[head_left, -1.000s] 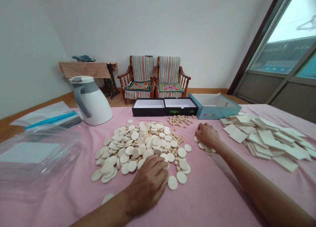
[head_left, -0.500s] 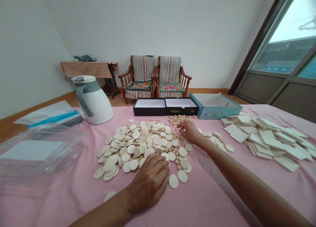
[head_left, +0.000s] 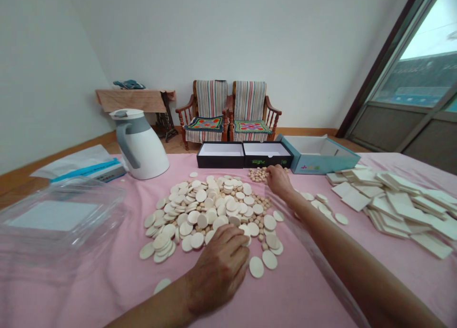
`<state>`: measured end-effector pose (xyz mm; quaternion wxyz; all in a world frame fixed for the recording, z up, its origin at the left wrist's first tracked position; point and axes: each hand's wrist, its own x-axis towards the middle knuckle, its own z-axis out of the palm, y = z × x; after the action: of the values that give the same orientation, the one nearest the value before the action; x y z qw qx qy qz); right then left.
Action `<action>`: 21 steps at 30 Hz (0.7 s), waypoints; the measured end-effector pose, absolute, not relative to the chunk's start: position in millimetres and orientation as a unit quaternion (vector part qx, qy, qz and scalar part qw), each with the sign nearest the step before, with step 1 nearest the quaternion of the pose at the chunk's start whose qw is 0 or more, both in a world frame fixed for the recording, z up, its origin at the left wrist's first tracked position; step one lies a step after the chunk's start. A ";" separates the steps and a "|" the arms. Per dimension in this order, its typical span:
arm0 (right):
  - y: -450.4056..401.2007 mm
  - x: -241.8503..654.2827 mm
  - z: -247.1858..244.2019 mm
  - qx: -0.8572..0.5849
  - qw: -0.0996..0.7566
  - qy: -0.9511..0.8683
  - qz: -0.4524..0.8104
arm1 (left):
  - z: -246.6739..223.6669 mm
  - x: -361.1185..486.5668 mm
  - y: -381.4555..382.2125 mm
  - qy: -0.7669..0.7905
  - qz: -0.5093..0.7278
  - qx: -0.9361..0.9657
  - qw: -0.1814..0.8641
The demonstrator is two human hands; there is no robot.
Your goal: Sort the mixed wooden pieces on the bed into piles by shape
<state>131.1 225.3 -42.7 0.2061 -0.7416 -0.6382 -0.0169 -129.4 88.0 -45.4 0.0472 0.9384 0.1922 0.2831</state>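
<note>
A heap of pale wooden discs lies on the pink cloth, with small round wooden beads mixed in along its right side. My left hand rests against the near edge of the heap, palm down. Its fingers are bent and close together, and what is under them is hidden. Farther back, my right hand is over the right end of a smaller pile of wooden beads. Its fingers are drawn together and pointing away, with their tips partly hidden.
Behind the beads stand two black boxes and a light blue box. Square wooden tiles are heaped at the right, near several loose discs. A white jug and a clear plastic tray are at the left.
My right hand has moved away from the disc heap's edge to the small bead pile, and its fingers have come together. My left hand stays by the heap. The view has shifted slightly.
</note>
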 end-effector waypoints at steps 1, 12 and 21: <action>224.8 130.9 -40.8 -0.739 0.227 -0.634 -0.025 | -45.1 -129.3 88.1 0.192 0.284 0.938 0.047; 201.2 83.0 -47.2 -0.608 0.269 -0.738 0.116 | -42.4 -128.3 87.6 0.194 0.290 0.936 0.041; 199.2 93.0 -35.0 -0.596 0.308 -0.722 0.169 | -42.5 -127.6 88.3 0.192 0.293 0.936 0.040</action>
<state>93.0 199.2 -35.0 0.3080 -0.5965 -0.7217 0.1688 -127.6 88.3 -42.5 0.0405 0.9357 0.1917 0.2934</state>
